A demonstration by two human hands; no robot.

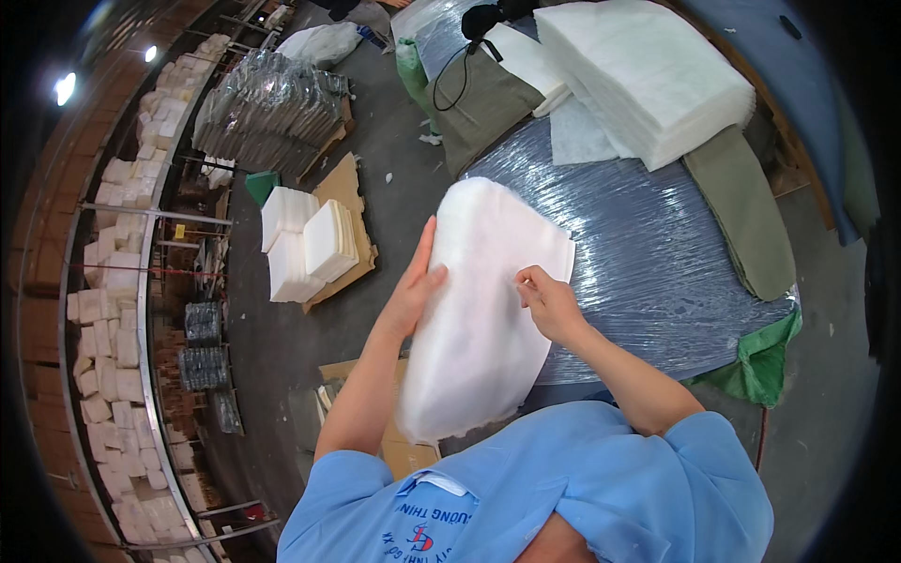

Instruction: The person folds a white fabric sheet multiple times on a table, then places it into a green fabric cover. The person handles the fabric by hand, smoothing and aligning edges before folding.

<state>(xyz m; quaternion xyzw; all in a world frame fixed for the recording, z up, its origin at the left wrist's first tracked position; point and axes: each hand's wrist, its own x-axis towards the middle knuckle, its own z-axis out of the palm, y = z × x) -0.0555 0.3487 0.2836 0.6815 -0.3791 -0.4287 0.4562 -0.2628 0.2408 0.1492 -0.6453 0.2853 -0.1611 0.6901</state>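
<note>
A bulky white piece of soft padding [483, 300], rounded at its far end, lies in front of me, partly over the table's near left edge. My left hand [419, 286] grips its left side, thumb on top and fingers along the outer edge. Above its right half, my right hand [549, 302] is closed in a pinch; whatever may be between the fingertips is too small to make out. Whether the padding is one piece or several layers cannot be told from here.
A tall stack of white padding sheets [648, 80] stands on the film-wrapped table [648, 272]. Olive-grey cloth pieces [741, 216] lie beside it. Green sheeting [760, 361] hangs at the near corner. Left on the floor are white stacks [324, 244] on cardboard and a wrapped pallet [267, 113].
</note>
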